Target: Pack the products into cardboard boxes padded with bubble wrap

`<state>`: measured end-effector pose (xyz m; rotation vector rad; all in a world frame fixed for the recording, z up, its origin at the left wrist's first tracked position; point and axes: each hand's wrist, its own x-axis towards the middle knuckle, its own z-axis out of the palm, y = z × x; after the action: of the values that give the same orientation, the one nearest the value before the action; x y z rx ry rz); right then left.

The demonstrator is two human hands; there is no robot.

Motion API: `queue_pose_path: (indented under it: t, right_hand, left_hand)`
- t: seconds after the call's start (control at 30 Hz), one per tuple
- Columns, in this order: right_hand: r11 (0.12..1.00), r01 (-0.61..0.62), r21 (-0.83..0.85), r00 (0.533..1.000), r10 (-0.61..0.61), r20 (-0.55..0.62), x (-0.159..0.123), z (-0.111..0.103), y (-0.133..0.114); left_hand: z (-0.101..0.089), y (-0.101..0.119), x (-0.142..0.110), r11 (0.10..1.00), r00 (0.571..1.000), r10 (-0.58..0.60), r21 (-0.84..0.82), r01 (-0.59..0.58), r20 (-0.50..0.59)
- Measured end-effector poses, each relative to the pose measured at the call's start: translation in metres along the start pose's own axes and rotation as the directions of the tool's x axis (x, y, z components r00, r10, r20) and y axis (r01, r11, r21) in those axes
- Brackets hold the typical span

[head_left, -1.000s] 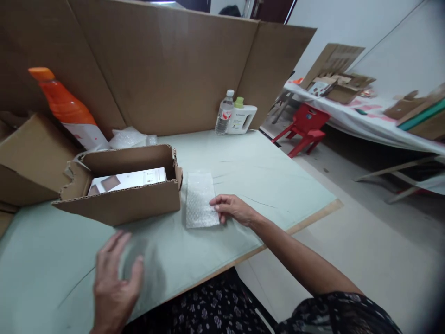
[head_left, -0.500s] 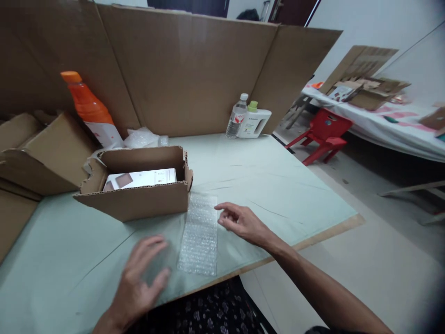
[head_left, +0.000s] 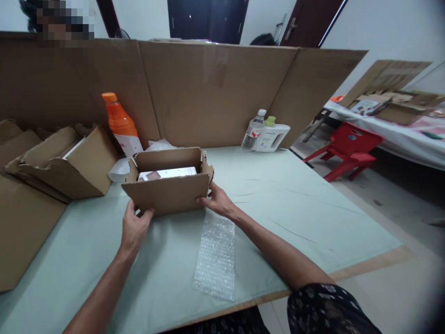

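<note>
An open cardboard box sits on the pale green table with a white carton lying inside it. My left hand grips the box's lower left corner, thumb on the front wall. My right hand holds the box's right front corner with fingers curled on it. A strip of bubble wrap lies flat on the table just in front of the box, under my right forearm.
A tall cardboard screen stands behind the table. An orange bottle, clear plastic bags, a water bottle and a white jug stand at the back. Torn cartons lie left. A red chair stands right.
Both hands left the bubble wrap and moved up to the cardboard box, taking hold of its front corners. The bubble wrap now lies stretched out in front of the box.
</note>
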<state>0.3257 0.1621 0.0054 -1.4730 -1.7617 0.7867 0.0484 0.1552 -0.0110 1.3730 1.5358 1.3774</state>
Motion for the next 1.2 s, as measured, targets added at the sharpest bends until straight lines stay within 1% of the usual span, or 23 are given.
queue_pose_path:
  t: [0.1,0.17,0.2,0.27,0.3,0.33,0.37,0.4,0.47,0.5,0.53,0.57,0.6,0.7,0.73,0.8,0.87,0.93,0.97,1.0,1.07,1.13,1.2]
  right_hand:
    - [1.0,-0.019,0.017,1.0,0.019,0.005,0.022,-0.005,0.003]
    - [1.0,0.006,0.003,1.0,-0.006,-0.007,0.021,-0.008,0.007]
    - [1.0,0.02,-0.018,1.0,-0.021,-0.023,0.015,-0.01,0.011]
    - [0.995,0.058,-0.076,0.996,-0.063,-0.065,-0.01,-0.014,0.021]
    - [0.991,0.082,-0.107,0.992,-0.091,-0.081,-0.026,-0.015,0.026]
    - [0.984,0.111,-0.136,0.988,-0.123,-0.089,-0.043,-0.017,0.031]
    - [0.977,0.138,-0.162,0.985,-0.153,-0.085,-0.061,-0.017,0.035]
    - [0.97,0.157,-0.186,0.982,-0.174,-0.077,-0.077,-0.016,0.038]
    - [0.956,0.176,-0.235,0.98,-0.192,-0.048,-0.105,-0.011,0.04]
    - [0.947,0.181,-0.264,0.981,-0.194,-0.024,-0.114,-0.007,0.04]
    - [0.936,0.19,-0.296,0.98,-0.197,0.007,-0.122,-0.003,0.039]
    - [0.923,0.203,-0.328,0.979,-0.2,0.044,-0.126,0.001,0.037]
    - [0.907,0.221,-0.359,0.975,-0.203,0.087,-0.129,0.005,0.034]
    - [0.861,0.289,-0.419,0.952,-0.212,0.221,-0.131,0.013,0.023]
    - [0.848,0.311,-0.428,0.942,-0.215,0.259,-0.131,0.014,0.02]
    - [0.822,0.369,-0.435,0.913,-0.232,0.336,-0.13,0.018,0.013]
    - [0.783,0.456,-0.423,0.865,-0.277,0.419,-0.127,0.025,0.006]
    - [0.736,0.554,-0.389,0.801,-0.345,0.489,-0.122,0.035,-0.001]
    - [0.715,0.596,-0.366,0.77,-0.38,0.512,-0.119,0.041,-0.005]
    - [0.698,0.628,-0.345,0.744,-0.409,0.528,-0.116,0.046,-0.008]
    - [0.678,0.66,-0.324,0.717,-0.438,0.543,-0.108,0.055,-0.015]
    - [0.674,0.658,-0.336,0.721,-0.433,0.542,-0.099,0.059,-0.02]
    - [0.675,0.638,-0.37,0.744,-0.416,0.523,-0.091,0.062,-0.021]
  left_hand:
    - [0.007,-0.002,0.017,1.0,1.0,0.004,-0.009,-0.004,0.024]
    - [0.003,-0.007,0.013,1.0,1.0,-0.007,0.001,0.007,0.022]
    - [-0.002,-0.01,0.005,1.0,1.0,-0.006,0.027,0.006,0.016]
    - [-0.016,-0.017,-0.022,0.989,0.999,0.022,0.143,-0.026,0.025]
    - [-0.023,-0.02,-0.039,0.973,0.996,0.065,0.216,-0.078,0.065]
    - [-0.031,-0.023,-0.057,0.947,0.981,0.125,0.277,-0.162,0.146]
    - [-0.037,-0.024,-0.073,0.911,0.943,0.203,0.303,-0.281,0.263]
    - [-0.042,-0.025,-0.088,0.866,0.876,0.281,0.29,-0.407,0.392]
    - [-0.044,-0.024,-0.111,0.757,0.679,0.413,0.186,-0.626,0.607]
    - [-0.042,-0.022,-0.119,0.709,0.591,0.444,0.14,-0.692,0.673]
    - [-0.038,-0.019,-0.124,0.672,0.527,0.456,0.111,-0.732,0.717]
    - [-0.033,-0.016,-0.129,0.644,0.482,0.461,0.092,-0.759,0.745]
    - [-0.028,-0.013,-0.132,0.626,0.449,0.463,0.077,-0.776,0.765]
    - [-0.017,-0.004,-0.141,0.594,0.385,0.461,0.045,-0.804,0.799]
    - [-0.017,-0.002,-0.144,0.586,0.376,0.463,0.04,-0.809,0.803]
    - [-0.024,0.003,-0.153,0.581,0.374,0.464,0.043,-0.813,0.803]
    - [-0.035,0.009,-0.161,0.587,0.379,0.465,0.042,-0.809,0.8]
    - [-0.047,0.014,-0.166,0.599,0.393,0.469,0.041,-0.8,0.791]
    - [-0.051,0.016,-0.167,0.604,0.411,0.479,0.048,-0.795,0.776]
    - [-0.052,0.017,-0.166,0.608,0.44,0.494,0.064,-0.792,0.75]
    - [-0.051,0.016,-0.161,0.614,0.517,0.515,0.127,-0.779,0.684]
    - [-0.043,0.01,-0.153,0.616,0.578,0.51,0.199,-0.762,0.637]
    - [-0.034,0.002,-0.147,0.612,0.606,0.485,0.25,-0.75,0.63]
